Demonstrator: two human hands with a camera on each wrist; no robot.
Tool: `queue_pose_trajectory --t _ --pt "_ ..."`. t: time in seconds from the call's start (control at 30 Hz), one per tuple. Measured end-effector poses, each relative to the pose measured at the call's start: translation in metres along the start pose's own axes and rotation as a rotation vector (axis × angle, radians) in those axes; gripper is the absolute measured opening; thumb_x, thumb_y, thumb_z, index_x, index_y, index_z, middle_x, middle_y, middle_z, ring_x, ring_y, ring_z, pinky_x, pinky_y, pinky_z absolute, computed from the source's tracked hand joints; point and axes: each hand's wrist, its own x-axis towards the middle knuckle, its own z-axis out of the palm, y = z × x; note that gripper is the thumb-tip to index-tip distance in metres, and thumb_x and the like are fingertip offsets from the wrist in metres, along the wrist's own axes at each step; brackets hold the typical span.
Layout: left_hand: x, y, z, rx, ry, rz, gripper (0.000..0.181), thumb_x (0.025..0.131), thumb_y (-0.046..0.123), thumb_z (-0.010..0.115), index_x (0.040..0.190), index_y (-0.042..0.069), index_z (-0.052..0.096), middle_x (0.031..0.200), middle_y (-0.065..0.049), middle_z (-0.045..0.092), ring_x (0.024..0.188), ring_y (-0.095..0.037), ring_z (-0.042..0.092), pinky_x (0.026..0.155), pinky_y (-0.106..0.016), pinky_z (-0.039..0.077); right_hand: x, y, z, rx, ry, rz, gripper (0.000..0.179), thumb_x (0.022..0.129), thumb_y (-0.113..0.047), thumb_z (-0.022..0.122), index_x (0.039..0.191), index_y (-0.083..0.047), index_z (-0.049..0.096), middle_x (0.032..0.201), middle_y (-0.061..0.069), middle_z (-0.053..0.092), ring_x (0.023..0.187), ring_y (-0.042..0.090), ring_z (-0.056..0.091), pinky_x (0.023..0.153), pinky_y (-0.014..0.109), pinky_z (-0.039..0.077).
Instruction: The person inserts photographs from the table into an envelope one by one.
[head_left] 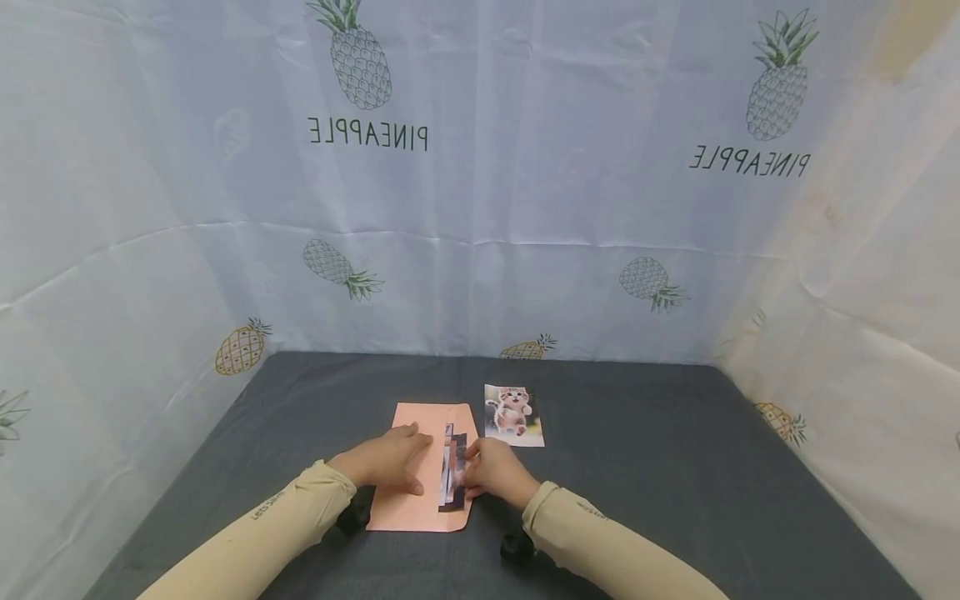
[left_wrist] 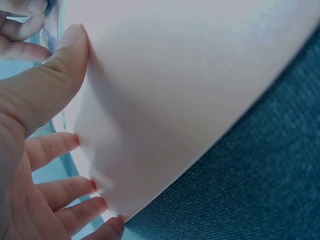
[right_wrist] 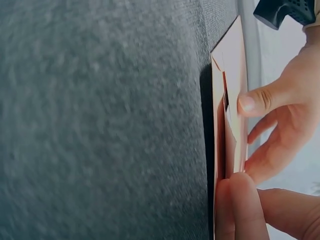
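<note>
A peach-pink envelope (head_left: 412, 510) lies on the dark cloth, its opening and flap on the right side. Glossy printed photos (head_left: 452, 493) stick out of that opening as a narrow strip. My left hand (head_left: 388, 458) rests on the envelope with fingers spread; in the left wrist view its thumb and fingertips press the pale paper (left_wrist: 165, 100). At the opening, my right hand (head_left: 498, 473) pinches the photos' outer edge between thumb and fingers. The right wrist view shows the envelope (right_wrist: 235, 55) edge-on, its mouth slightly gaping near the right fingertips (right_wrist: 245, 200).
A photo of a kitten (head_left: 513, 413) lies flat just beyond the right hand. The dark cloth (head_left: 637, 467) covers the table, and a white pineapple-print curtain (head_left: 480, 192) surrounds it at the back and sides. Black wrist cameras (head_left: 517, 547) hang under both wrists.
</note>
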Motion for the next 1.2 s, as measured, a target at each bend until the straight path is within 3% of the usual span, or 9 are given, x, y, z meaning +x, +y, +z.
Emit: queue_pose_trajectory --t 0.43,1.2 --pt "0.0 0.0 -0.001 0.013 0.002 0.0 0.079 0.075 0.039 0.081 0.139 0.004 0.05 0.15 -0.022 0.039 0.141 -0.036 0.035 0.112 -0.05 0.032 -0.001 0.002 0.005 0.103 -0.014 -0.029 0.029 0.08 0.008 0.069 0.107 0.011 0.059 0.062 0.007 0.063 0.05 0.013 0.064 0.051 0.027 0.055" --pt "0.0 0.0 0.0 0.015 0.003 0.01 0.08 0.074 0.04 0.082 0.138 0.003 0.05 0.149 -0.023 0.039 0.14 -0.036 0.035 0.112 -0.049 0.034 -0.002 0.002 0.011 0.099 -0.014 -0.028 0.028 0.08 0.006 0.072 0.106 0.006 0.06 0.065 0.006 0.064 0.049 0.013 0.061 0.049 0.027 0.055"
